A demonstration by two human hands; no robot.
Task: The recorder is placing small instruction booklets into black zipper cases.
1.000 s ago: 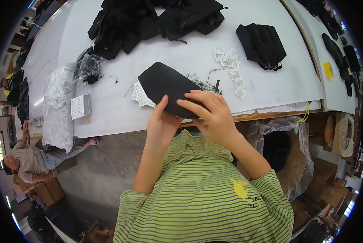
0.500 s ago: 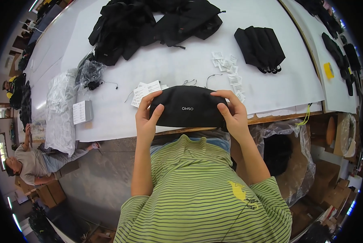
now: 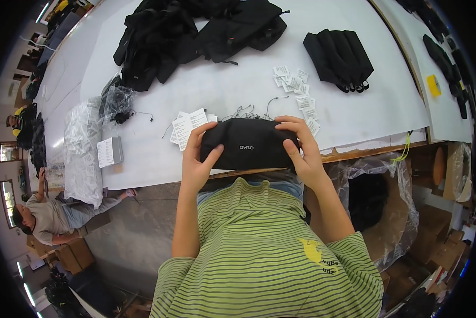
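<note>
Between my two hands is a black fabric pouch (image 3: 248, 140) with small pale lettering on its face, at the near edge of the white table (image 3: 195, 95). My left hand (image 3: 199, 153) grips its left end, thumb on the face and fingers over the top. The right end is pinched the same way by my right hand (image 3: 303, 148). Just behind the pouch lie white printed cards (image 3: 187, 127) and thin black cords (image 3: 243, 112), partly hidden by it. Small white packets (image 3: 307, 103) are scattered beyond my right hand.
Black fabric bags (image 3: 163, 42) are heaped at the far side; several more pouches (image 3: 339, 58) stand in a row at right. At left are a plastic-wrapped bundle (image 3: 84, 153) and a card stack (image 3: 109, 152). A lined carton (image 3: 391, 212) stands below the edge; a co-worker (image 3: 52, 217) sits left.
The pouch has tipped slightly and sits a little lower in view, still in both hands. My head view has shifted a bit, so the table things appear slightly displaced.
</note>
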